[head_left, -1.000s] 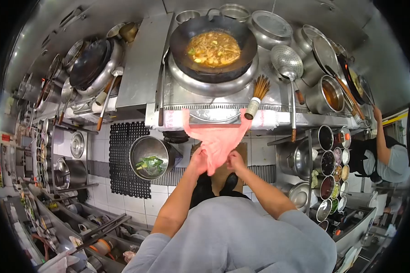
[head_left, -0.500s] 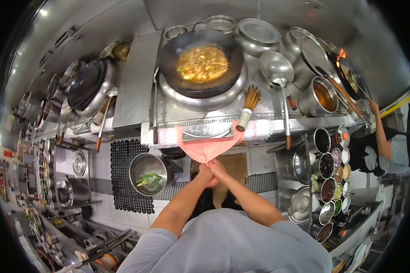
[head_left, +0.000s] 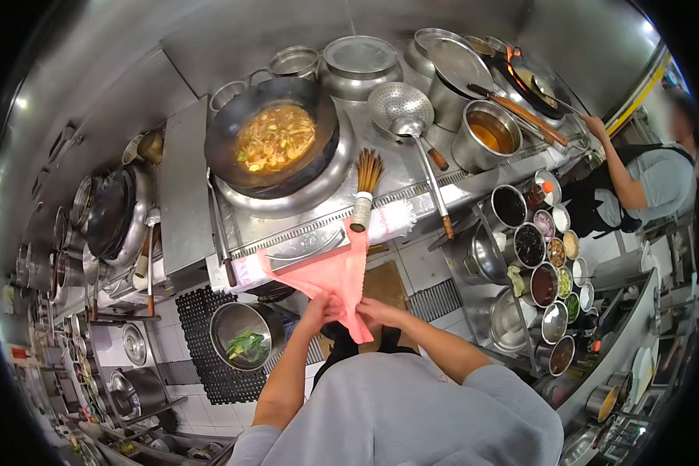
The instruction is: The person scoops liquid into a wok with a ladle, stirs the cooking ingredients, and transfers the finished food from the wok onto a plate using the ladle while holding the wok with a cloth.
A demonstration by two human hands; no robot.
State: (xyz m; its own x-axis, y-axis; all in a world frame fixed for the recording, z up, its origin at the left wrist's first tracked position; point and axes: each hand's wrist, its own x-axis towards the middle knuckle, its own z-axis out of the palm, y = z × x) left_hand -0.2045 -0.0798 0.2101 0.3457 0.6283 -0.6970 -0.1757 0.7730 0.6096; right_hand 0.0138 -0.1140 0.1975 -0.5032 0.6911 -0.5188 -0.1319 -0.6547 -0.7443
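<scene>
A pink cloth [head_left: 330, 276] hangs from the front edge of the stove counter [head_left: 287, 237] down to my hands. My left hand [head_left: 317, 309] grips its lower left part, and my right hand [head_left: 369, 311] grips its lower right part, both close together in front of my body. Beyond the cloth, a black wok [head_left: 270, 141] full of orange saucy food sits on the burner. A bamboo brush [head_left: 365, 189] lies on the counter just right of the wok.
A perforated ladle [head_left: 408, 120] and a pot of oil [head_left: 489, 133] sit right of the wok. Several seasoning bowls [head_left: 547, 264] fill a rack at right. A steel bowl with greens [head_left: 245, 335] stands on the floor mat. Another person [head_left: 641, 179] works at far right.
The view has swung left, so the wok now sits left of centre. My hands, pressed together on the bunched cloth, have parted slightly and the cloth hangs lower between them.
</scene>
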